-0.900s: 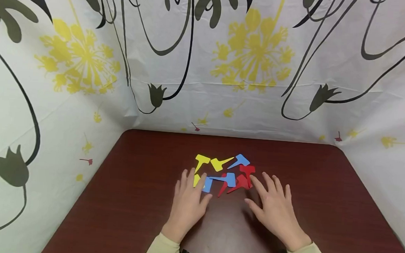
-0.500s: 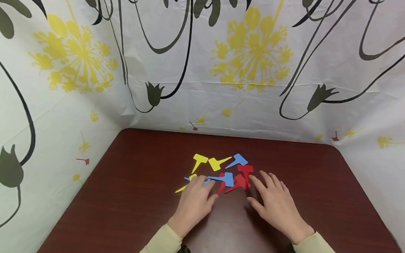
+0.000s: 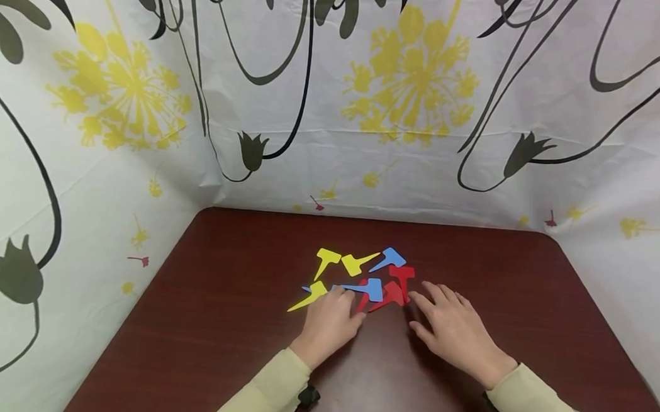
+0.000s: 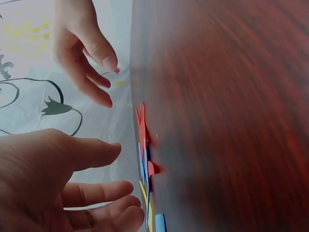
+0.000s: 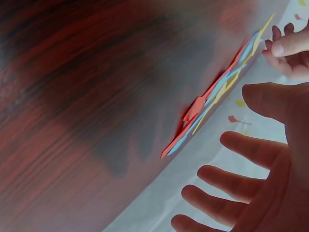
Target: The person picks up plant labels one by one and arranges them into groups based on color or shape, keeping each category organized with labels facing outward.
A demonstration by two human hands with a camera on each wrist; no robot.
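Now some small flat tags lie in a loose bunch on the far, middle part of a dark red-brown table [image 3: 233, 301]. They look like the letter T with a pointy leg.

On the far left is a yellow tag [image 3: 326, 262], and just right of it is a second yellow tag [image 3: 351, 266]. Next comes a blue tag [image 3: 393, 258] on the far right. Near it, on the right side, are a red tag [image 3: 402, 274] and another red tag [image 3: 394, 293]. A long blue tag [image 3: 374, 290] lies in the middle, on top of one more red tag [image 3: 362, 303]. On the near left is a third yellow tag [image 3: 311, 294], with a bit of blue peeking out from behind it.

The left hand [image 3: 327, 327] is over the near left part of the bunch. Its fingers are bent a little, and its thumb stands apart from them, with nothing pinched. I cannot tell if its fingertips touch the tags.

The right hand [image 3: 458, 333] is up over the table, just right of the red tags. Its fingers are spread and its grip is bare.

Both arms have pale green sleeves [image 3: 270, 388]. A white cloth [image 3: 324, 114] with big flowers hangs behind the table.
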